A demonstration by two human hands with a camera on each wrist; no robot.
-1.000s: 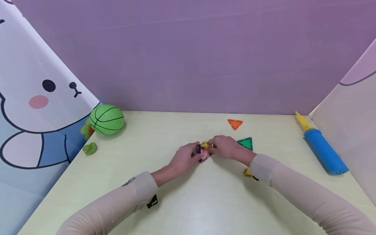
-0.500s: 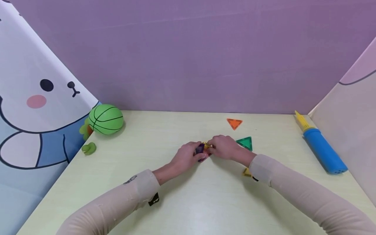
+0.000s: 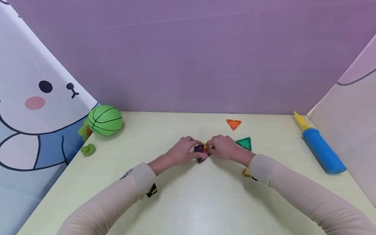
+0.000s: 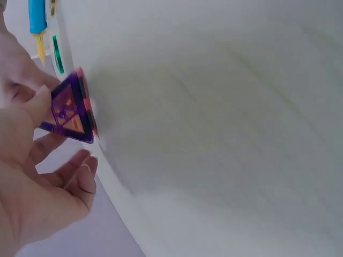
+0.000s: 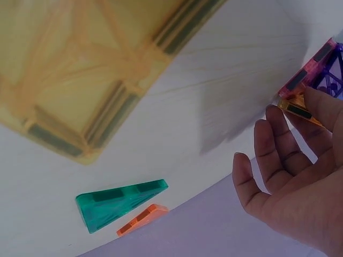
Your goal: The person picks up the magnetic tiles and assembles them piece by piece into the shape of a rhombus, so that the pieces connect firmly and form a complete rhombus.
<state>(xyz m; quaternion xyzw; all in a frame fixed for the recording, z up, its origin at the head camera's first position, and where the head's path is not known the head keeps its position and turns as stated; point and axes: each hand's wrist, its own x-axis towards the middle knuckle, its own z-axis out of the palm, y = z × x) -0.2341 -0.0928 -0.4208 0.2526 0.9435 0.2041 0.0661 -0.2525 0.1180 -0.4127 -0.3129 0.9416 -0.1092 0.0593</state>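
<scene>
My left hand (image 3: pixel 183 151) pinches a purple triangular magnetic tile (image 4: pixel 71 111) between thumb and fingers. The purple tile stands tilted along one side of a pink magnetic tile (image 3: pixel 205 158), which lies low at the table surface. On the other side, my right hand (image 3: pixel 224 147) pinches a yellow magnetic tile (image 5: pixel 300 111) that also meets the pink one. In the right wrist view the remaining fingers of that hand are spread loosely. Fingers hide much of the small cluster in the head view.
To the right lie a green triangular tile (image 3: pixel 245 143), an orange one (image 3: pixel 233 124) and a yellow one (image 3: pixel 246 172) partly under the right sleeve. A blue pump (image 3: pixel 324 151) lies at far right. At left are a green ball (image 3: pixel 105 120) and a small green toy (image 3: pixel 88 149).
The purple tile has turned from nearly edge-on to showing more of its face. My left hand has shifted slightly up with it, while the right hand stays almost still.
</scene>
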